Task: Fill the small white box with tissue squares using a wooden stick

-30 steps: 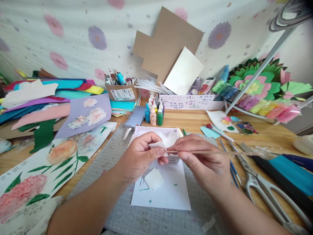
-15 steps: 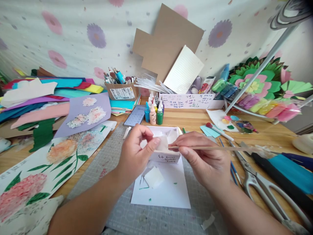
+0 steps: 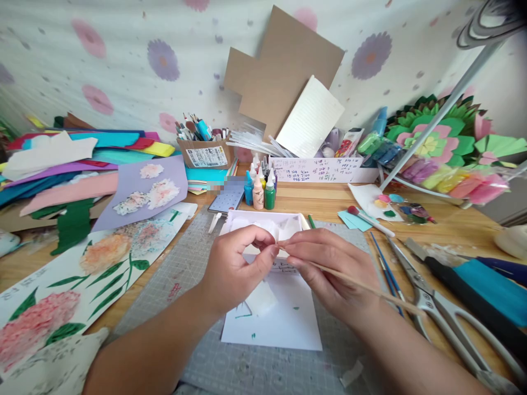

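Note:
My left hand (image 3: 242, 258) is closed in a pinch, thumb and forefinger together at the tip of a thin wooden stick (image 3: 370, 286). A small piece of thin white paper (image 3: 276, 230) shows a little at those fingertips, mostly hidden. My right hand (image 3: 335, 266) grips the stick near that tip, and its long end slants down to the right past the wrist. Behind both hands stands a white box (image 3: 302, 221) with white paper pieces inside. On a white sheet (image 3: 284, 332) below lies a loose white paper square (image 3: 262, 299).
A grey cutting mat (image 3: 197, 329) lies under the sheet. Large scissors (image 3: 422, 299) and paintbrushes (image 3: 389, 274) lie at right. Paint bottles (image 3: 269, 195) and a phone (image 3: 230, 197) stand or lie behind the box. Flower pictures (image 3: 107, 255) and coloured paper (image 3: 74, 164) cover the left.
The paper piece, held out flat before, is now mostly hidden at the fingertips. My hands have come together, and the stick's far end has swung down toward me.

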A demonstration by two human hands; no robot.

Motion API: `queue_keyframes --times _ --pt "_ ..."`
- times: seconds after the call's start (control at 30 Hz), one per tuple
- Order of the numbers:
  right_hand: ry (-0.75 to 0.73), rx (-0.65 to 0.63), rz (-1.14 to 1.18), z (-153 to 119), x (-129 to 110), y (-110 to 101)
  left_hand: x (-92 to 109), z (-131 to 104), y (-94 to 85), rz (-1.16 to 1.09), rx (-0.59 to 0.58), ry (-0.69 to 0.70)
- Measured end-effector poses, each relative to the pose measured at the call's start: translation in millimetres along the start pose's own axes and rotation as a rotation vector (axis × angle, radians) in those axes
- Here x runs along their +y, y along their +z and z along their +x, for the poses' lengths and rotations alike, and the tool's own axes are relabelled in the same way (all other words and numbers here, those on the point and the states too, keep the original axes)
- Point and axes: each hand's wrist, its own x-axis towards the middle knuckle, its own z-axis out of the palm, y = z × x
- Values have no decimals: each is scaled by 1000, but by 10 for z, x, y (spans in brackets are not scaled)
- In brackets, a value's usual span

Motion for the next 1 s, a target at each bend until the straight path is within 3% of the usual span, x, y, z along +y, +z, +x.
queue_keyframes --times 0.23,0.4,0.5,0.6,0.7,0.77,0.83,0.9,1.0 --pt "23 26 28 12 15 19 -27 32 4 -101 -29 -116" --pt "249 158 166 9 91 2 -116 73 -85 -148 2 -255" --pt "414 259 300 -22 180 -5 -196 129 -170 -33 28 -255" --pt "529 376 483 -39 254 5 -264 205 -235 224 60 -245" --pt "605 419 581 -32 278 25 -302 260 -262 455 -17 -171" --pt "615 419 635 -29 271 40 -298 261 -256 468 -61 -77" --pt "607 394 675 -37 253 53 -260 225 -231 326 -23 -25" --pt "572 350 690 -55 230 64 -192 163 -186 16 -2 -64" --pt "483 278 678 -86 192 78 -81 68 -101 -541 -148 -207"
